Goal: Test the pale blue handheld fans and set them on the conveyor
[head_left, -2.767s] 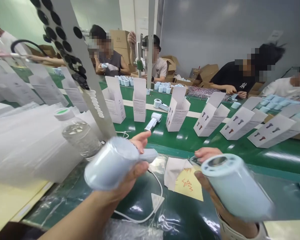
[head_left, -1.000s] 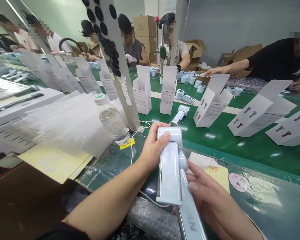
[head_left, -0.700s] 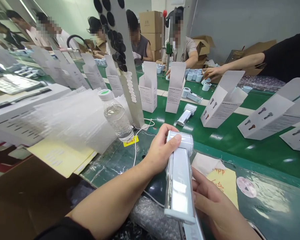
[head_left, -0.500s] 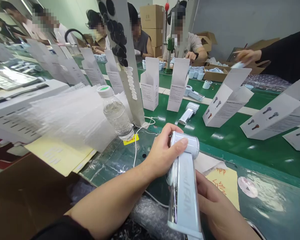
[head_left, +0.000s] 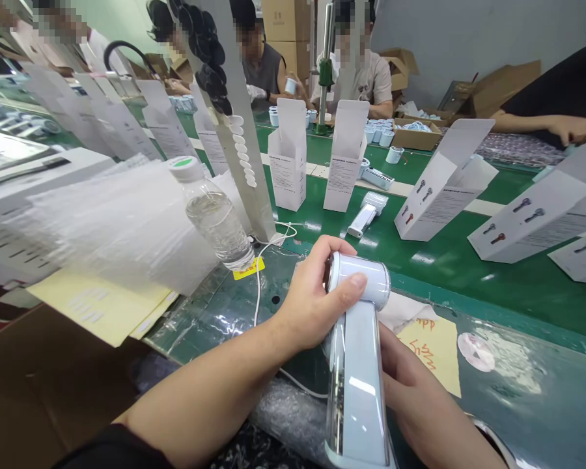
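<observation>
I hold a pale blue handheld fan (head_left: 359, 365) upright over the near edge of the bench. My left hand (head_left: 312, 299) is wrapped round its round head, thumb on top. My right hand (head_left: 415, 397) cups the long handle from the right and below. A white cable (head_left: 261, 273) runs across the bench beneath my left wrist. A yellow note with red writing (head_left: 432, 352) lies just right of the fan.
A water bottle (head_left: 215, 218) leans at the left beside a perforated metal upright (head_left: 234, 124) and clear bags (head_left: 117, 221). Open white boxes (head_left: 288, 153) and another fan (head_left: 367, 213) stand on the green conveyor (head_left: 469, 267). Other people work at the far side.
Earlier each hand held a separate fan; now both hands grip one. Over the last second the fan's handle has turned slightly in my hands and the view has shifted a little.
</observation>
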{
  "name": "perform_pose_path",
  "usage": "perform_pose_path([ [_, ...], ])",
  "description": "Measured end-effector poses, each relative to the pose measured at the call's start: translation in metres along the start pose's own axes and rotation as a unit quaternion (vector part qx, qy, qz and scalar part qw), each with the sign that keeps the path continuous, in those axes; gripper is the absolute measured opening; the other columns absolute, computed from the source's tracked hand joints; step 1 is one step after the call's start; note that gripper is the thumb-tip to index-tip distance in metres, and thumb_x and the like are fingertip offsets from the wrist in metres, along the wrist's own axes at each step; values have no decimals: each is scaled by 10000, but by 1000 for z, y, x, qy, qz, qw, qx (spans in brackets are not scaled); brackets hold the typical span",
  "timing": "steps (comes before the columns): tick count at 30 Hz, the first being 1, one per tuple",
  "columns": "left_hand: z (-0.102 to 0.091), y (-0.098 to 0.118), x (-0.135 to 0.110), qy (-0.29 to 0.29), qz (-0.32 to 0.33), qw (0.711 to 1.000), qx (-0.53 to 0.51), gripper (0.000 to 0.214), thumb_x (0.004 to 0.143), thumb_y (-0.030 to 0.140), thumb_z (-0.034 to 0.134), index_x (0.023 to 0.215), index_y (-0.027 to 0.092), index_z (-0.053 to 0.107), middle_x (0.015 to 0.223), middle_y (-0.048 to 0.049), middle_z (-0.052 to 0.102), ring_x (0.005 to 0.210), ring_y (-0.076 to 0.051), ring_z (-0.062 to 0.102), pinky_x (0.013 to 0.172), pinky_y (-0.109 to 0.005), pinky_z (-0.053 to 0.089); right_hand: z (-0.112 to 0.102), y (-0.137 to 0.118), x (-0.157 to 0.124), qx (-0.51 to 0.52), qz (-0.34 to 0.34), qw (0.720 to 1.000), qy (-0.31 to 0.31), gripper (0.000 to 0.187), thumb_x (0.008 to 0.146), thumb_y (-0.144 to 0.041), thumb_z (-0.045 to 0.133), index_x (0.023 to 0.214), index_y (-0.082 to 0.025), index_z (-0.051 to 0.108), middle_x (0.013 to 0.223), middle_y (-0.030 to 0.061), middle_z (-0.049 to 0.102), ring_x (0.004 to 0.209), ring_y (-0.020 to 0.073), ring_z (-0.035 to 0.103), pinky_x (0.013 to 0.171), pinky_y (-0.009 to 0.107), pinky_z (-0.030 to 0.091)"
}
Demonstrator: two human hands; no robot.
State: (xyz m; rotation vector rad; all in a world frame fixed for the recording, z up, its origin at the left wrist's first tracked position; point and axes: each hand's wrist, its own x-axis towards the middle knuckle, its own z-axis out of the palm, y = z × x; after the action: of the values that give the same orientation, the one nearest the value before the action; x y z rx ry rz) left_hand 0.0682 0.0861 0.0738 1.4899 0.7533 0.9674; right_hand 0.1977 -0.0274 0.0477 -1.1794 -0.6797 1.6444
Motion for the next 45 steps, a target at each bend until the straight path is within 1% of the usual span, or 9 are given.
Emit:
perform_pose_path([
  [8, 0, 2, -1, -10, 35, 996, 82, 320, 824, 525, 562, 963, 240, 515, 746, 15, 510, 655, -158, 464, 642, -303, 356, 7, -1, 3, 90, 30, 995, 24, 645, 816, -447, 740, 1410, -332, 517, 1066, 54, 739, 955, 297, 687, 806, 445, 558],
  [15, 8, -2, -5, 16, 97, 980, 172, 363, 748, 477, 656, 1000, 231, 568, 996, -74, 622, 952, -274, 552, 885, -405, 389, 7, 0, 3, 141, 38, 989, 40, 676, 780, -672, 661, 1322, -277, 584, 986, 91, 750, 741, 277, 707, 724, 451, 596],
  [21, 9, -10, -2, -39, 101, 977, 186, 415, 791, 488, 645, 1105, 226, 578, 1110, -95, 634, 1021, -295, 564, 939, -417, 376, 10, 2, 3, 168, 39, 983, 59, 758, 692, -542, 810, 1351, -293, 530, 936, 55, 746, 729, 253, 714, 618, 382, 600],
  [27, 6, -21, 5, -39, 136, 976, 169, 402, 956, 458, 421, 1268, 217, 498, 1303, -117, 549, 1233, -269, 492, 1064, -387, 335, 4, -9, 10, 219, 67, 973, 23, 489, 725, -586, 722, 976, -166, 735, 865, 102, 755, 731, 258, 715, 691, 409, 599],
  [32, 2, -32, 18, -13, 108, 967, 231, 398, 936, 446, 473, 1258, 213, 481, 1320, -129, 532, 1261, -278, 468, 1094, -432, 322, -14, -33, 6, 183, -21, 982, 30, 542, 824, -628, 561, 1067, -170, 717, 933, 131, 753, 812, 292, 705, 716, 465, 580],
  [35, -1, -35, 28, -30, 84, 950, 298, 414, 891, 408, 522, 1239, 190, 476, 1317, -148, 522, 1255, -302, 465, 1090, -484, 332, -39, -48, -9, 24, -154, 982, 103, 639, 758, -592, 676, 1278, -229, 600, 1053, 109, 732, 890, 303, 694, 810, 481, 554],
  [38, -1, -34, 33, -46, 63, 937, 339, 351, 872, 376, 509, 1178, 205, 492, 1315, -132, 522, 1271, -309, 449, 1098, -527, 329, -83, -61, -35, -282, -230, 879, 307, 923, 673, -445, 790, 1487, -330, 373, 1323, 85, 629, 1136, 328, 619, 966, 477, 477],
  [41, -1, -31, 31, -75, 48, 930, 356, 322, 881, 375, 469, 1163, 223, 493, 1361, -115, 497, 1307, -306, 419, 1102, -547, 337, -150, -66, -71, -501, -76, 738, 445, 969, 685, -452, 726, 1540, -272, 308, 1384, 133, 587, 1206, 401, 578, 987, 532, 440],
  [45, 3, -31, 26, -115, 54, 922, 366, 346, 868, 382, 475, 1173, 221, 505, 1393, -114, 472, 1348, -313, 375, 1124, -557, 321, -251, -53, -126, -562, 84, 652, 503, 965, 732, -568, 605, 1546, -160, 287, 1302, 201, 636, 1115, 429, 641, 899, 511, 495],
])
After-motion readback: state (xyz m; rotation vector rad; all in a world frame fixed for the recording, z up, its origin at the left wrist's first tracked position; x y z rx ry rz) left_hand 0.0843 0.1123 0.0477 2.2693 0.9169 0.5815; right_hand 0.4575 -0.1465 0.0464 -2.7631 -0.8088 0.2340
